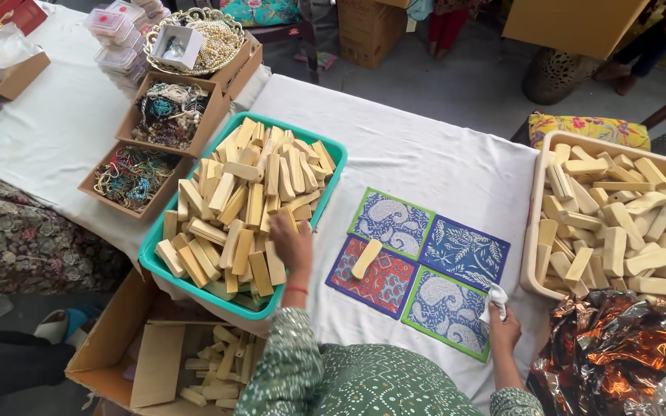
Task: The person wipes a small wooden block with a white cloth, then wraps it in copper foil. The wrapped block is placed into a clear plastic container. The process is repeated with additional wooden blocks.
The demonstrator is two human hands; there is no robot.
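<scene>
Reaching into the green tray [156,258] at the table's [425,154] near left edge, the left hand [293,245] rests on the heaped wooden blocks [248,200]; fingers curl down over one block, but whether it is gripped I cannot tell. The right hand [505,327] is closed round a small white cloth [496,296] at the near corner of the four printed mats [425,270] mid-table. One block [367,258] lies loose on the red mat, apart from both hands. A beige tray [537,231] of blocks sits at the right edge.

Risks, as judged:
- The green tray overhangs the near edge above an open box [117,339]; downward pressure could tip it.
- The heap is loose; pulling one block may slide neighbours over the rim.
- The cloth could drag a mat askew.
</scene>
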